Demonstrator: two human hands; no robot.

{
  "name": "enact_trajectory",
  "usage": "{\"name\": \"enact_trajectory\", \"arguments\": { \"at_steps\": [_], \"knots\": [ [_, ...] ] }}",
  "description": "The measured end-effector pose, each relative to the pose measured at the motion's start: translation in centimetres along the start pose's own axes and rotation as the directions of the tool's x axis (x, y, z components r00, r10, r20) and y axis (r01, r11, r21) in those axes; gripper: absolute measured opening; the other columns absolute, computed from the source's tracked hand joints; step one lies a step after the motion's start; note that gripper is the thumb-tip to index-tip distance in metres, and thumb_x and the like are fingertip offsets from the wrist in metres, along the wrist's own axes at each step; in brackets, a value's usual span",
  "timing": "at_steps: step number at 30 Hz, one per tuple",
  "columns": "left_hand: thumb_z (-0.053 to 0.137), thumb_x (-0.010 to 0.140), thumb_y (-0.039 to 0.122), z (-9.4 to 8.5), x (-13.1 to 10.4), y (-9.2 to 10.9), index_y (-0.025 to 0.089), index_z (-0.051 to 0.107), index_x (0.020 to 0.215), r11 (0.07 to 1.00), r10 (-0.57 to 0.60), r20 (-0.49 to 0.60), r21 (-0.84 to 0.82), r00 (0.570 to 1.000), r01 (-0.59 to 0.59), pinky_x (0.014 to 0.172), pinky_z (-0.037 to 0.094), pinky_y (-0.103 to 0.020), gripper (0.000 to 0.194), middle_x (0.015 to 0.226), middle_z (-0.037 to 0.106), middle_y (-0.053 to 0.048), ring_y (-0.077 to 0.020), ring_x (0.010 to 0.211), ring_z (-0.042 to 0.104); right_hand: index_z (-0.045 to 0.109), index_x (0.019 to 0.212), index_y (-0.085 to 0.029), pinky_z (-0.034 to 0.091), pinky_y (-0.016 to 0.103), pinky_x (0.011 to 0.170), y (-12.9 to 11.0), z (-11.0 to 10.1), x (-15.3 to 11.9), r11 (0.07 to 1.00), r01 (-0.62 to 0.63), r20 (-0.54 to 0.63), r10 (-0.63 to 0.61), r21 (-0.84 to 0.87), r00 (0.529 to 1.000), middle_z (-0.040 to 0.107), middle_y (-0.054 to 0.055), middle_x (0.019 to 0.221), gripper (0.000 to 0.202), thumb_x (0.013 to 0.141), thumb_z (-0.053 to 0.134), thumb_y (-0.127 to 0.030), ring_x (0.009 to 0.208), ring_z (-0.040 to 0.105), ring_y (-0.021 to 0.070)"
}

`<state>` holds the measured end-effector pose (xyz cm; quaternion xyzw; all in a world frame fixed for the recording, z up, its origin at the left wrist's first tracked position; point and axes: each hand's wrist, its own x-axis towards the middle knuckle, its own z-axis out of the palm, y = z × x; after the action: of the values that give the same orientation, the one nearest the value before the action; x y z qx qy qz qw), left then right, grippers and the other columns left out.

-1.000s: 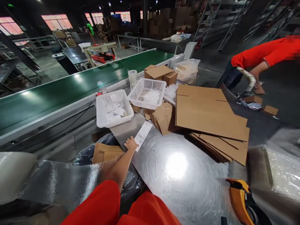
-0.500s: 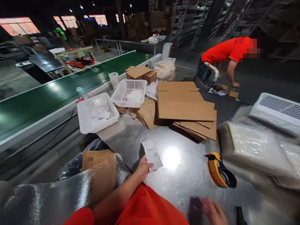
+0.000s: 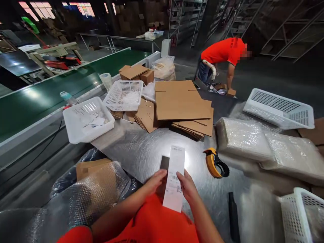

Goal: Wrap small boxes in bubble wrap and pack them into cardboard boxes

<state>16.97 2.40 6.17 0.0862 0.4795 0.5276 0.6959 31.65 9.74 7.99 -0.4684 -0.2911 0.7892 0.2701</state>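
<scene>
Both hands, left point(image 3: 155, 180) and right point(image 3: 187, 185), pinch a long printed label point(image 3: 174, 179) upright over the steel packing table point(image 3: 141, 152), not yet stuck on anything; flattened cartons point(image 3: 181, 103) and a yellow tape dispenser point(image 3: 215, 163) lie beyond, untouched.

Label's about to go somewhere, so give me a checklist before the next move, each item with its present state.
1. Both hands on the label: ok, left hand and right hand pinch it at mid-height.
2. Label flat, uncreased: ok, it shows as a straight strip.
3. Printed side facing up: ok, codes show.
4. Backing peeled off: cannot tell.
5. Tape dispenser at hand: ok, on the metal table, right of the label.
6. Flat cartons available: ok, stacked beyond the label.
</scene>
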Motion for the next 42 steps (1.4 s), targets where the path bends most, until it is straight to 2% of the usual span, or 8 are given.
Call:
{"name": "enact_trajectory", "arguments": {
  "at_steps": [7, 12, 17, 24, 29, 34, 39, 42],
  "knots": [
    [0.073, 0.078, 0.046, 5.7, 2.3, 7.8, 0.008, 0.067, 0.107, 0.986, 0.11, 0.177, -0.147, 0.978, -0.084, 0.101, 0.047, -0.048, 0.049, 0.107, 0.073, -0.019, -0.0352, 0.11, 0.065, 0.06, 0.118, -0.02, 0.056, 0.036, 0.073, -2.8, 2.9, -2.3, 0.985, 0.152, 0.153, -0.138, -0.085, 0.978, 0.075, 0.007, 0.097, 0.059, 0.07, 0.079, -0.05, 0.081, 0.07, 0.0248],
    [0.063, 0.086, 0.048, 7.6, 1.5, 10.6, 0.008, 0.065, 0.117, 0.977, 0.125, 0.291, -0.204, 0.949, -0.066, 0.101, 0.046, -0.05, 0.051, 0.123, 0.067, -0.022, -0.0355, 0.114, 0.063, 0.068, 0.102, -0.02, 0.056, 0.038, 0.079, -3.6, 1.8, -3.2, 0.938, 0.267, 0.149, -0.238, -0.223, 0.96, 0.074, 0.007, 0.09, 0.053, 0.068, 0.079, -0.058, 0.081, 0.068, 0.025],
    [0.052, 0.089, 0.058, 8.1, 0.4, 12.0, 0.005, 0.065, 0.119, 0.98, 0.062, 0.4, -0.197, 0.914, 0.02, 0.105, 0.041, -0.046, 0.062, 0.118, 0.068, -0.021, -0.0333, 0.114, 0.062, 0.068, 0.094, -0.019, 0.055, 0.038, 0.074, -3.0, 0.5, -4.8, 0.949, 0.214, 0.22, -0.164, -0.229, 0.962, 0.074, 0.008, 0.088, 0.049, 0.07, 0.076, -0.061, 0.076, 0.068, 0.0246],
    [0.036, 0.09, 0.072, 9.2, -0.9, 12.3, 0.009, 0.067, 0.116, 0.966, 0.118, 0.383, -0.26, 0.916, -0.015, 0.1, 0.044, -0.052, 0.075, 0.121, 0.067, -0.019, -0.0326, 0.106, 0.064, 0.069, 0.087, -0.019, 0.054, 0.036, 0.073, -2.4, 1.1, -6.0, 0.95, 0.227, 0.152, -0.197, -0.214, 0.969, 0.074, 0.009, 0.085, 0.054, 0.063, 0.078, -0.066, 0.08, 0.067, 0.0261],
    [0.045, 0.089, 0.068, 9.6, -1.7, 12.5, 0.007, 0.067, 0.116, 0.977, 0.081, 0.332, -0.212, 0.94, -0.009, 0.098, 0.047, -0.044, 0.07, 0.119, 0.069, -0.019, -0.0298, 0.104, 0.067, 0.072, 0.085, -0.02, 0.052, 0.041, 0.081, -2.0, 0.5, -5.7, 0.883, 0.346, 0.13, -0.321, -0.316, 0.938, 0.072, 0.009, 0.086, 0.045, 0.07, 0.072, -0.063, 0.085, 0.064, 0.0277],
    [0.076, 0.073, 0.053, 10.3, -2.6, 8.5, 0.009, 0.071, 0.101, 0.999, 0.029, 0.097, 0.041, 0.995, -0.033, 0.091, 0.052, -0.043, 0.052, 0.098, 0.076, -0.017, -0.0337, 0.1, 0.07, 0.074, 0.072, -0.023, 0.041, 0.048, 0.103, -2.7, -0.5, -5.8, 0.771, 0.483, -0.201, -0.596, -0.415, 0.778, 0.064, 0.013, 0.117, 0.029, 0.063, 0.076, -0.051, 0.117, 0.053, 0.0347],
    [0.088, 0.057, 0.044, 10.7, -2.4, 4.5, 0.015, 0.07, 0.101, 0.988, 0.002, 0.017, 0.157, 1.0, -0.005, 0.084, 0.057, -0.039, 0.056, 0.102, 0.076, -0.011, -0.0323, 0.101, 0.07, 0.066, 0.062, -0.021, 0.05, 0.038, 0.087, -4.0, -0.5, -6.2, 0.827, 0.543, -0.275, -0.561, -0.145, 0.781, 0.059, 0.011, 0.12, 0.029, 0.058, 0.083, -0.044, 0.107, 0.059, 0.0293],
    [0.091, 0.047, 0.037, 11.0, -2.0, 3.8, 0.019, 0.066, 0.107, 0.986, -0.046, -0.017, 0.158, 0.999, 0.048, 0.081, 0.06, -0.039, 0.067, 0.103, 0.076, -0.008, -0.0329, 0.099, 0.071, 0.067, 0.097, -0.024, 0.05, 0.033, 0.073, -3.7, -0.7, -6.7, 0.819, 0.562, -0.304, -0.51, 0.114, 0.805, 0.063, 0.007, 0.115, 0.046, 0.062, 0.082, -0.05, 0.084, 0.064, 0.0203]
  ]
}}
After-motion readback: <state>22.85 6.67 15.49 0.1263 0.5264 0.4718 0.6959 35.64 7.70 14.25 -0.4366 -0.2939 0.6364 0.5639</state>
